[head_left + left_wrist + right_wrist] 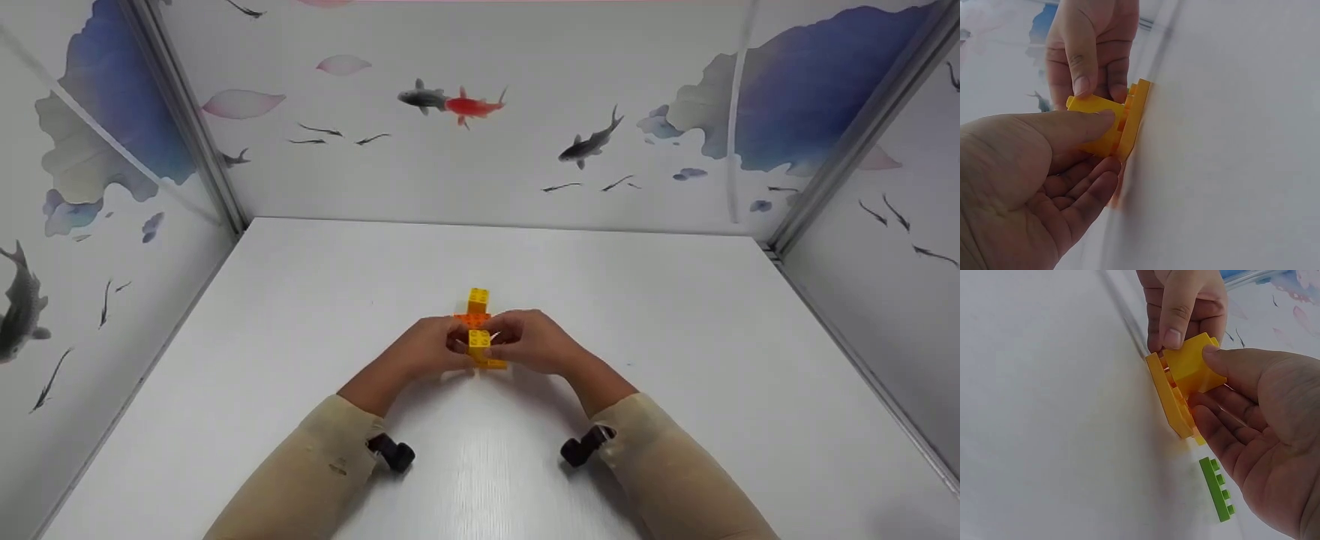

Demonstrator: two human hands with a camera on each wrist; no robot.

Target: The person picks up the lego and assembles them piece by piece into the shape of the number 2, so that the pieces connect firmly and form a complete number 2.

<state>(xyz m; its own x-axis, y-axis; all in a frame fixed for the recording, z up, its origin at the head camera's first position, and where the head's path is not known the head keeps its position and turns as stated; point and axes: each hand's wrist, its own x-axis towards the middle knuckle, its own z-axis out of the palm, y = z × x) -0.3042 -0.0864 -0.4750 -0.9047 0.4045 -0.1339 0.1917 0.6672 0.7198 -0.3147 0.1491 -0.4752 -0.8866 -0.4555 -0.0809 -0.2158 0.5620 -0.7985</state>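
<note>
In the head view both hands meet around a small building-brick assembly at the table's middle. My left hand (435, 346) and right hand (536, 343) pinch a yellow brick (479, 345) from opposite sides. Beneath that brick lies a yellow-orange studded plate (1169, 396), its edge turned to the right wrist camera. Left thumb and right thumb both rest on the yellow brick's faces in the wrist views. Just beyond the hands are an orange studded piece (472, 320) and another yellow brick (478, 300). Fingers hide part of how these pieces join.
A green studded strip (1217, 490) appears in the right wrist view, apart from the hands. The white table (315, 277) is bounded by printed panels (480, 172) at the back and sides. A black wrist device (394, 454) hangs from the left sleeve, with another (583, 448) on the right.
</note>
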